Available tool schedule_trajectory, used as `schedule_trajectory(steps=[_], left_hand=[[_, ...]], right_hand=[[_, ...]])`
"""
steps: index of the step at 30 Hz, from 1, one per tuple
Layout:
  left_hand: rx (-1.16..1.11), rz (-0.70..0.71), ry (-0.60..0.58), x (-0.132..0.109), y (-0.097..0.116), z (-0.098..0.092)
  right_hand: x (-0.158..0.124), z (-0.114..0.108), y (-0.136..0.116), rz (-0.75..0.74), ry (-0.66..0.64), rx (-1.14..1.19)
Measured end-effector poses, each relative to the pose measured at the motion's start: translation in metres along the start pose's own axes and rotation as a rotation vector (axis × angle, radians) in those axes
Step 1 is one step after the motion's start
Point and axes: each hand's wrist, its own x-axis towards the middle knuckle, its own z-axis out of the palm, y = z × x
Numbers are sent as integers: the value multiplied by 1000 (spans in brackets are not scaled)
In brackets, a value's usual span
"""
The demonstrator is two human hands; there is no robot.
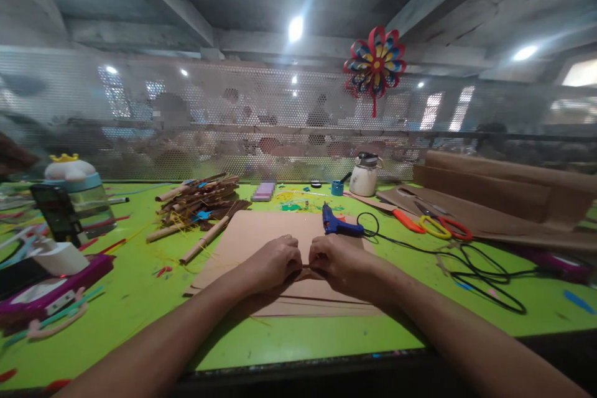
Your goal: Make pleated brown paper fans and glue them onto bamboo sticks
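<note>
My left hand [275, 263] and my right hand [336, 263] rest close together on a sheet of brown cardboard [252, 230] lying on the green table [140, 286]. Both hands are curled, fingers pinched toward each other over a thin brown strip or stick between them; what exactly they hold is too small to make out. A blue glue gun [339, 224] lies just beyond my right hand, its black cord [466, 261] trailing right.
A pile of rolled brown paper sticks [200, 199] sits at the back left. Scissors with orange and yellow handles [431, 224] lie on brown cardboard sheets [504, 193] at right. A white jar [364, 177], a bottle [79, 193] and a phone [56, 211] stand around. A mesh screen [233, 118] backs the table.
</note>
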Motion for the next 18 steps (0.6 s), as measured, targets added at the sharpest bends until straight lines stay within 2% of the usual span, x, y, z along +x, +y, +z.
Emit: schedule_trajectory(steps=[5,11,18], left_hand=[[-19,-21,-29,-1,2,-5],[-59,-54,7,-3,5,-6],[-63,-115,-22,-8,7,-12]], right_hand=[[1,-2,-3,7,-2,19],[8,6,1,112,-100,95],[6,10,2,99,-70,66]])
